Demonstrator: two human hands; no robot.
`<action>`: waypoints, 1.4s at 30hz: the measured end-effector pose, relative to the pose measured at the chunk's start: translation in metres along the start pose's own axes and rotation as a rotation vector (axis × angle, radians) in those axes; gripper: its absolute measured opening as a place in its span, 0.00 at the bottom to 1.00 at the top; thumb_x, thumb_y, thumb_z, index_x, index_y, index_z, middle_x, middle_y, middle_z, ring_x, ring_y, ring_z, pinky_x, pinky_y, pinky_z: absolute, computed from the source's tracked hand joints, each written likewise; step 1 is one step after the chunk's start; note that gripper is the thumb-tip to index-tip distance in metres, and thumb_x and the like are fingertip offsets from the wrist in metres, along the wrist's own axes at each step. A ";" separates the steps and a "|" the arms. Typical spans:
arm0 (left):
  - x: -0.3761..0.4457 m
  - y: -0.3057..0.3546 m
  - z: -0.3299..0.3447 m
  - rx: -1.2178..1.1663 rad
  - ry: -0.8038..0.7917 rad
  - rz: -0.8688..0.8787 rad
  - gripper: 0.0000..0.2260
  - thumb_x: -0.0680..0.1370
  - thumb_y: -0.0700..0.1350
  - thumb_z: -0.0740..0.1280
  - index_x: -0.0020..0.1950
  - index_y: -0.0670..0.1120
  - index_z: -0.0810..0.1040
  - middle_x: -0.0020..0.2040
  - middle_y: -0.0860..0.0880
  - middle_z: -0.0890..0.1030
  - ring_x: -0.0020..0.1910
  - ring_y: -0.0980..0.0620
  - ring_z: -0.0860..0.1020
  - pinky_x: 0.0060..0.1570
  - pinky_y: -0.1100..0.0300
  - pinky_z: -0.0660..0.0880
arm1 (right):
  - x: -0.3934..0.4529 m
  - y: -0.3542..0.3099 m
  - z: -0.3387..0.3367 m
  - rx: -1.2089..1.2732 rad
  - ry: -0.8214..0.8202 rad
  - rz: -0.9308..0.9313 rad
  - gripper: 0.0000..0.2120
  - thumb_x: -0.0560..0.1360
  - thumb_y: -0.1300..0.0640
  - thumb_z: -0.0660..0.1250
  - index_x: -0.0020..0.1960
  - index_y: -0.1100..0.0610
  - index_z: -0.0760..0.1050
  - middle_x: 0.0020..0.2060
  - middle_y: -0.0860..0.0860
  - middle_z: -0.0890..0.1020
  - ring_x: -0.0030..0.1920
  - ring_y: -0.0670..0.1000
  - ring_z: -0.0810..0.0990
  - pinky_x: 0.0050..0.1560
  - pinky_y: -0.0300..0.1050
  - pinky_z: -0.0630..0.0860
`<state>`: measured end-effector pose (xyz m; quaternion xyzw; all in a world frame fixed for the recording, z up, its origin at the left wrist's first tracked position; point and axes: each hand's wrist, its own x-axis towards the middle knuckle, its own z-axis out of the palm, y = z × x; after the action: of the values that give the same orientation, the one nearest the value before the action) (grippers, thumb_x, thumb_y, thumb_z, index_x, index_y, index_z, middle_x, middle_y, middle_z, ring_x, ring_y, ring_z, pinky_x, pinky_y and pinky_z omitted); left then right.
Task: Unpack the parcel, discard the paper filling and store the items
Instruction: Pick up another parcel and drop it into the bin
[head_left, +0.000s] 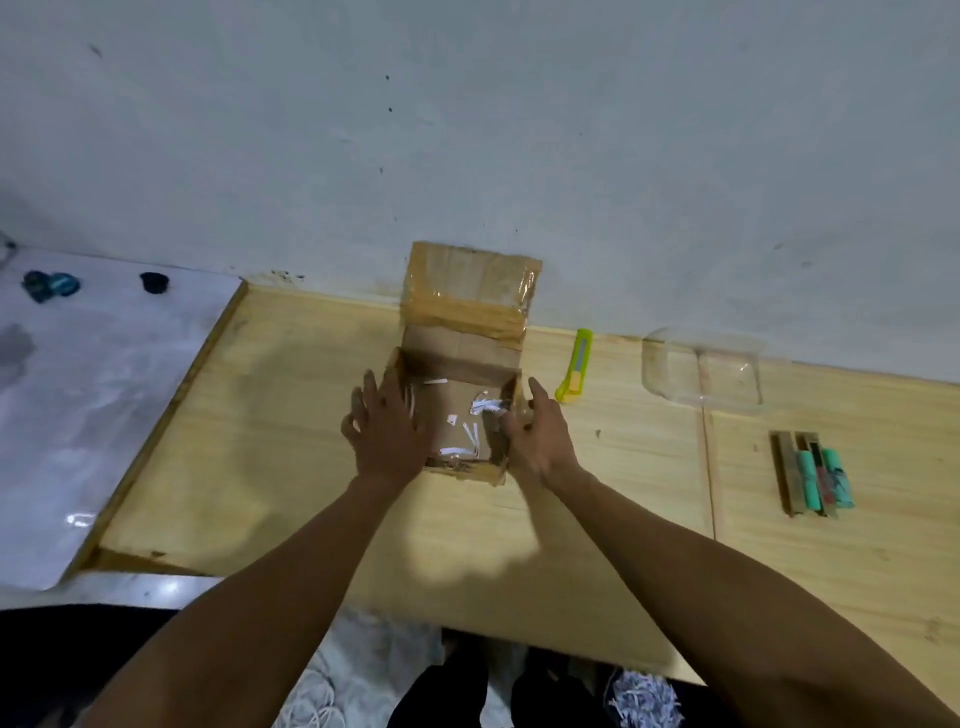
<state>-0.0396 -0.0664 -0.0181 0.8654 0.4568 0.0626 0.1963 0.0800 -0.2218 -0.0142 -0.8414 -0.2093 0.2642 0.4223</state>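
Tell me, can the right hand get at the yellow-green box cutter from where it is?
Probably yes: the right hand is at the box's right wall, and bare table lies between it and the cutter.

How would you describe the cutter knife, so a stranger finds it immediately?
On the wooden table, look just right of the open cardboard box. The cutter knife lies near the wall: slim and bright yellow-green, unlike the clear container further right.

left hand bare | right hand bare | forearms bare, no sleeves | no rings visible
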 end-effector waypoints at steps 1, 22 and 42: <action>0.002 -0.004 -0.003 -0.068 -0.043 -0.009 0.29 0.79 0.53 0.60 0.78 0.51 0.55 0.75 0.41 0.64 0.71 0.37 0.66 0.64 0.39 0.65 | 0.002 -0.005 0.001 0.029 0.006 0.033 0.32 0.78 0.47 0.64 0.76 0.57 0.57 0.67 0.58 0.71 0.68 0.59 0.69 0.67 0.52 0.68; 0.035 -0.023 -0.051 -1.069 -0.453 -0.333 0.24 0.81 0.64 0.47 0.54 0.53 0.78 0.47 0.54 0.81 0.45 0.57 0.78 0.41 0.59 0.73 | 0.012 -0.026 -0.011 0.638 -0.147 0.197 0.23 0.81 0.39 0.52 0.57 0.52 0.80 0.51 0.42 0.83 0.50 0.39 0.80 0.51 0.40 0.74; 0.018 -0.057 -0.029 -0.712 -0.526 0.046 0.30 0.81 0.43 0.61 0.80 0.54 0.51 0.77 0.60 0.59 0.74 0.61 0.60 0.71 0.60 0.60 | -0.022 -0.002 0.039 0.281 -0.011 0.062 0.29 0.81 0.51 0.58 0.77 0.39 0.50 0.70 0.40 0.71 0.69 0.46 0.72 0.71 0.53 0.68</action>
<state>-0.0812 -0.0146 -0.0155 0.7403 0.3218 -0.0017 0.5902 0.0386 -0.2096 -0.0270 -0.7788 -0.1464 0.3084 0.5263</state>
